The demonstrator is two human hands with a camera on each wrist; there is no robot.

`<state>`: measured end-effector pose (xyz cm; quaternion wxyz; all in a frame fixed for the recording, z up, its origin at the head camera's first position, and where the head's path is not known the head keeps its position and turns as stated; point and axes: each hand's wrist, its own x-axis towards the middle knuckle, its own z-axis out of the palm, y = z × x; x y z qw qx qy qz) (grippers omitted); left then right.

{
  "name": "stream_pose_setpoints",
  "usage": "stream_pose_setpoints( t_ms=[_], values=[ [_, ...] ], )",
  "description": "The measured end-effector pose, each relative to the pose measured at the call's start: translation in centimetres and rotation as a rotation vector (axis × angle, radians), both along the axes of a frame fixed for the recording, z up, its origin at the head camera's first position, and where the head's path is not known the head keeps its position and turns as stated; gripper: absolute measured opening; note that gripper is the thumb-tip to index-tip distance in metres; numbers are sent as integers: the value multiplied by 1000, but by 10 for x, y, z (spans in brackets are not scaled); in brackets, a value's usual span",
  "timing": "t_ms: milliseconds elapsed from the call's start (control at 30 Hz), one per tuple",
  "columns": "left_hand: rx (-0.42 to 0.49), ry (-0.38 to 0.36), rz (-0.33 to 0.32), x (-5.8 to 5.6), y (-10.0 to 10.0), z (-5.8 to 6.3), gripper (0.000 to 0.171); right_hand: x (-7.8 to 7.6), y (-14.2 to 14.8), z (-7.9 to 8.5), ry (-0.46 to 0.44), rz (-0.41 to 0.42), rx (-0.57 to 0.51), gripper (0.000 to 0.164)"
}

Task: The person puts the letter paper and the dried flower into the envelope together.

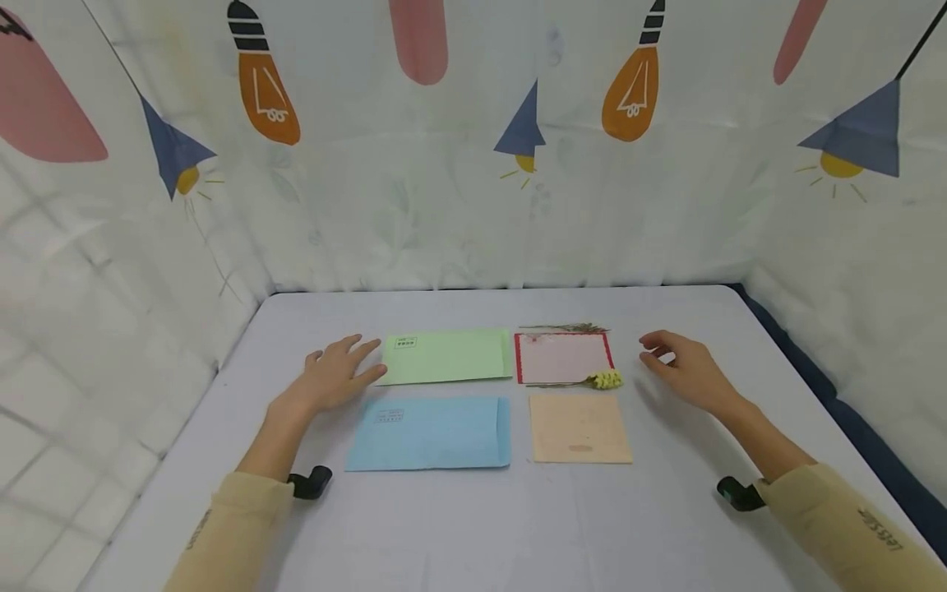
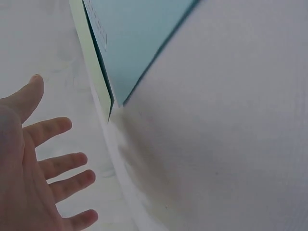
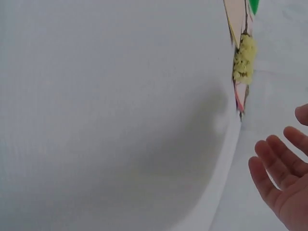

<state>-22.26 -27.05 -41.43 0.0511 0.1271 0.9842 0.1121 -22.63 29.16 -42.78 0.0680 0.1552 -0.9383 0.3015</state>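
Note:
My left hand (image 1: 336,374), fingers spread, hovers by the left end of a green envelope (image 1: 447,356). Below that envelope lies a blue envelope (image 1: 429,433), its flap at the right end. On the other side, my right hand (image 1: 684,366) is held over the table with loosely bent fingers and nothing in them. Nearest to it are a pink card with a red border (image 1: 564,355) and a yellow dried flower (image 1: 605,380) along the card's lower edge. A dried sprig (image 1: 584,327) lies along the upper edge. Nearer me is a tan kraft square (image 1: 580,429), perhaps an envelope.
All the paper items lie flat on a white-covered table (image 1: 473,534). White curtains (image 1: 444,205) printed with lamps and bulbs hang behind and at both sides. A dark blue strip (image 1: 851,411) runs along the table's right edge. Each wrist carries a small black camera (image 1: 311,483).

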Motion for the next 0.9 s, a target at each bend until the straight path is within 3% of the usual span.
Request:
stream_pose_setpoints(
  t_ms=[233, 500, 700, 900],
  values=[
    [0, 90, -71, 5, 21, 2, 64, 11, -17, -3, -78, 12, -176, 32],
    [40, 132, -162, 14, 46, 5, 60, 17, -42, -7, -202, 73, -317, 27],
    [89, 113, -235, 23, 64, -1, 60, 22, -60, -10, -298, 162, -431, 25],
    [108, 27, -300, 36, 88, -4, 69, 28, -81, -10, -423, 214, -516, 29]
  ],
)
